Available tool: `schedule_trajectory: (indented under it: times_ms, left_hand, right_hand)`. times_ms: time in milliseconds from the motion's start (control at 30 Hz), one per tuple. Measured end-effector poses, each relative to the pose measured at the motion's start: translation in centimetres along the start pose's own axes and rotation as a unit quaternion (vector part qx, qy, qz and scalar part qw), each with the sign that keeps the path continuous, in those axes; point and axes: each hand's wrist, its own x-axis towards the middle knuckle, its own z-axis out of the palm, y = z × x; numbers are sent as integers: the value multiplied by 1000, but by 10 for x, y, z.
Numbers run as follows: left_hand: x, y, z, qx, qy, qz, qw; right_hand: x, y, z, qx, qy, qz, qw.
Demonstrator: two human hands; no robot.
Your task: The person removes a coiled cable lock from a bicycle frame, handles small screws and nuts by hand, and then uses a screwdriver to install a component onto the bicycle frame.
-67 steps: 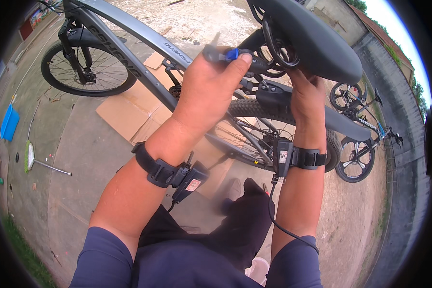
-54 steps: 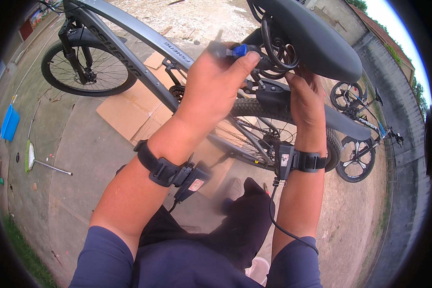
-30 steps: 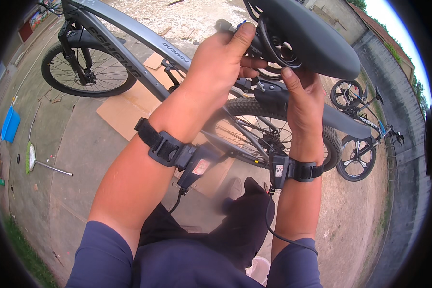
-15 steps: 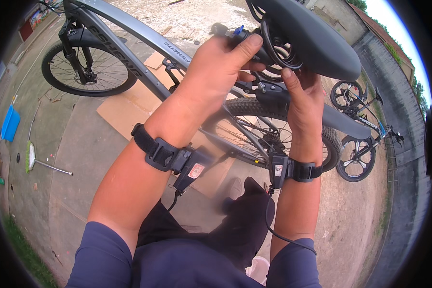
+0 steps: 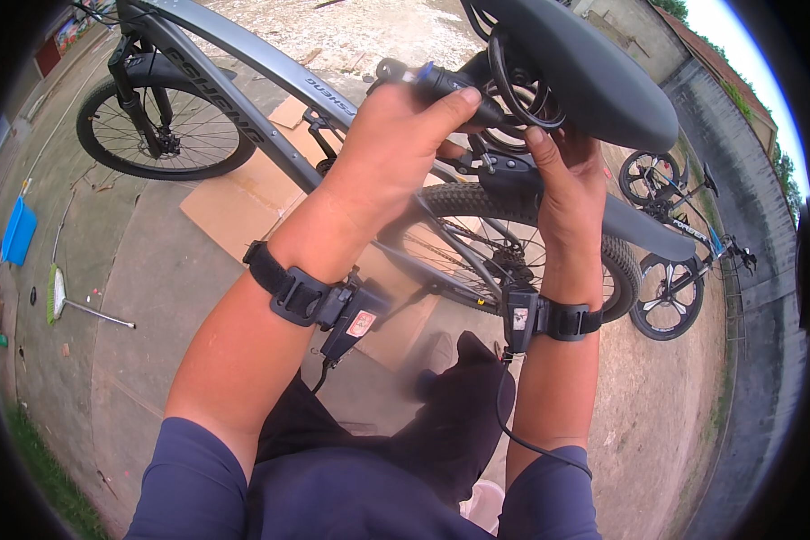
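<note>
A black cable lock (image 5: 463, 92) with a blue ring sits under the black saddle (image 5: 594, 76) of a grey bicycle (image 5: 274, 148). My left hand (image 5: 403, 126) is closed round the lock's barrel, thumb along its top. Just left of the blue ring, a short silvery section shows between the barrel and a dark end piece (image 5: 391, 70). The lock's coiled cable (image 5: 513, 85) hangs beneath the saddle. Against the lower part of these coils rests the thumb of my right hand (image 5: 571, 175), its fingers curled up behind and partly hidden under the saddle.
Flattened cardboard (image 5: 243, 202) lies under the bicycle. A second bicycle (image 5: 670, 243) stands at the right near a grey wall (image 5: 756, 297). On the left are a blue dustpan (image 5: 19, 231) and a broom (image 5: 57, 295). Both my wrists carry strapped devices with cables.
My left hand has shifted slightly left with the lock's barrel, which now lies flatter. The silvery section beside the blue ring has come into view. My right hand stays nearly still.
</note>
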Motion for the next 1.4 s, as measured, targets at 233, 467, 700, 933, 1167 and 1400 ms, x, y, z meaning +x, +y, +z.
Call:
schedule_trajectory:
  times_ms: [233,467,700,933,1167,1400]
  left_hand:
    - [-2,3,0,9,1,2,1000]
    - [-1,2,1,-3,-47,-7,999]
    - [-6,4,-1,-28,-46,-32,998]
    - [-8,8,-3,-26,-39,-38,998]
    - [-8,7,-2,-30,-36,-43,998]
    - [-8,5,-2,-27,-34,-44,998]
  right_hand:
    - [-1,-5,-1,9,15,15,1000]
    - [-7,-9,-3,-15,18,45,999]
    - [-7,-9,-2,47,72,140,986]
    - [-4,-5,-7,108,91,184,973]
    - [1,-5,5,40,107,189,975]
    - [13,3,3,47,110,207,971]
